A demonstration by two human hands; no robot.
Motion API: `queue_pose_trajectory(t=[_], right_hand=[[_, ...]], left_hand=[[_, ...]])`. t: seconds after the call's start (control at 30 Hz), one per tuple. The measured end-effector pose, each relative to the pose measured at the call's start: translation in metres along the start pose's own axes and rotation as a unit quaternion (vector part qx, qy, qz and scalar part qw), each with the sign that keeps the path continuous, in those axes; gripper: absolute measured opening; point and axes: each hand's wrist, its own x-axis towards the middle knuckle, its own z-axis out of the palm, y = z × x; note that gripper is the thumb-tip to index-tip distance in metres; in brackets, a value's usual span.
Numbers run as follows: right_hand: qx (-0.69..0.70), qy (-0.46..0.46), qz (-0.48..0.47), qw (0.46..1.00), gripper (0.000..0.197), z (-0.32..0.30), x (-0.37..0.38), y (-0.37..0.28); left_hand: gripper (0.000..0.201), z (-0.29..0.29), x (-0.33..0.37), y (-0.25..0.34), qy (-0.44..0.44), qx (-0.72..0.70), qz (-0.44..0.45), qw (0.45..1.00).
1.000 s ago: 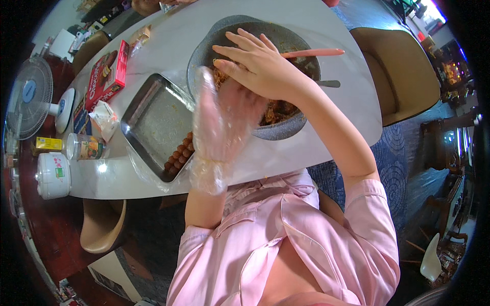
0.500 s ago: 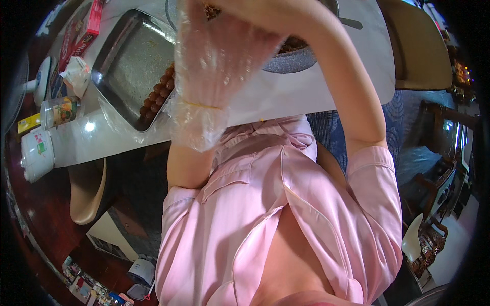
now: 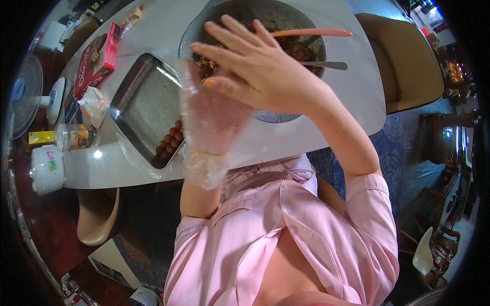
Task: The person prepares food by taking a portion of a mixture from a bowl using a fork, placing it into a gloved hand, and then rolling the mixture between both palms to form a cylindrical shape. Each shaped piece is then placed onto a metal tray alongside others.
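Note:
My left hand [image 3: 217,115] wears a clear plastic glove, fastened at the wrist by a yellow rubber band [image 3: 208,153]. Across it lies my bare right hand [image 3: 250,64], open, its fingers stretched and spread. The left fingers are mostly hidden beneath, and whether anything sits between the palms does not show. Both hands are over the near left part of a grey speckled pan [image 3: 191,38] with a brown, shredded-looking food mix [image 3: 301,50]. To the left, a metal tray [image 3: 145,97] bears several round brown balls [image 3: 170,140] in its near right corner.
A pink-handled utensil [image 3: 321,32] and a metal handle [image 3: 326,65] stick out of the pan's right side. Left of the tray stand a red box [image 3: 99,58], a crumpled white packet [image 3: 93,104], a clear jar [image 3: 76,136] and a white container [image 3: 47,170]. A chair [image 3: 400,61] stands at the right.
My right hand has moved down into fuller view, spread over the gloved left hand. The whole view has shifted, showing more of the pan and the pink-handled utensil.

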Motion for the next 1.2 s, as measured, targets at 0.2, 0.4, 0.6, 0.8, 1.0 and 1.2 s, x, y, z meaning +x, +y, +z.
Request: queue_pose_trajectory(t=[0.2, 0.4, 0.6, 0.8, 1.0, 1.2], right_hand=[[-0.134, -0.075, 0.058, 0.986, 0.057, -0.017, -0.002, 0.03], [-0.051, -0.095, 0.118, 0.987, 0.055, -0.013, 0.013, 0.028], [-0.037, -0.084, 0.076, 0.993, 0.056, -0.011, 0.014, -0.003], [-0.093, -0.075, 0.14, 0.983, 0.058, -0.017, 0.0, 0.024], [-0.056, -0.063, 0.144, 0.986, 0.058, -0.012, 0.014, 0.032], [-0.029, -0.068, 0.073, 0.995, 0.057, -0.015, 0.007, -0.003]], left_hand=[[0.08, 0.029, -0.007, 0.001, 0.135, 0.138, 0.02, 0.981], [0.086, 0.025, -0.004, -0.021, -0.018, 0.117, -0.004, 0.993], [0.09, -0.004, -0.007, -0.005, -0.11, -0.073, -0.004, 0.991], [0.085, 0.037, -0.003, -0.005, 0.148, 0.16, 0.013, 0.976], [0.087, 0.034, 0.0, -0.023, 0.16, 0.082, -0.046, 0.983], [0.087, 0.038, -0.004, -0.019, 0.113, 0.047, -0.004, 0.992]])
